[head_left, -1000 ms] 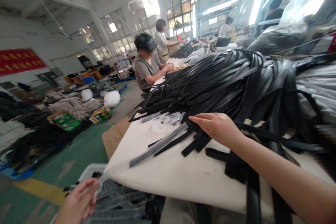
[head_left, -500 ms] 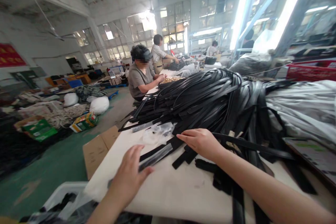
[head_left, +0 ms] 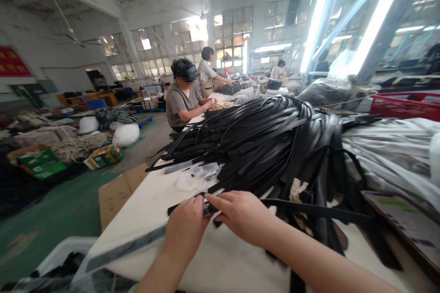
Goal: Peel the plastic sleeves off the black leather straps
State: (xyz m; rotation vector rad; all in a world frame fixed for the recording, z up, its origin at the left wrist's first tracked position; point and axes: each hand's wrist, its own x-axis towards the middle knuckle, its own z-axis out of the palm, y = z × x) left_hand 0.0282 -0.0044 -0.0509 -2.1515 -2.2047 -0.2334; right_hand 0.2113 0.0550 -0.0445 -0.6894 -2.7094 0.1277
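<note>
My left hand (head_left: 185, 229) is closed over a dark strip near the middle of the white table (head_left: 137, 219). A long, translucent grey plastic strip (head_left: 127, 247) runs from beneath it toward the table's lower left edge. My right hand (head_left: 244, 217) touches it fingertip to fingertip, thumb and fingers pinched on a black strap (head_left: 209, 209) that shows between the hands. Another black strap end (head_left: 174, 209) sticks out behind my left knuckles. Behind both hands lies a large heap of black straps (head_left: 254, 142). My fingers hide exactly how strap and plastic overlap.
Crumpled clear plastic bags (head_left: 197, 176) lie ahead of my hands. A phone-like framed panel (head_left: 405, 224) and white sheeting (head_left: 395, 146) are on the right. A white bin (head_left: 65, 256) and cardboard box (head_left: 120, 192) stand left. A co-worker (head_left: 185, 96) sits across the table.
My left hand has moved right and closed from an open pose. My right hand has come down and left to meet it. The plastic strip now reaches farther toward the lower left.
</note>
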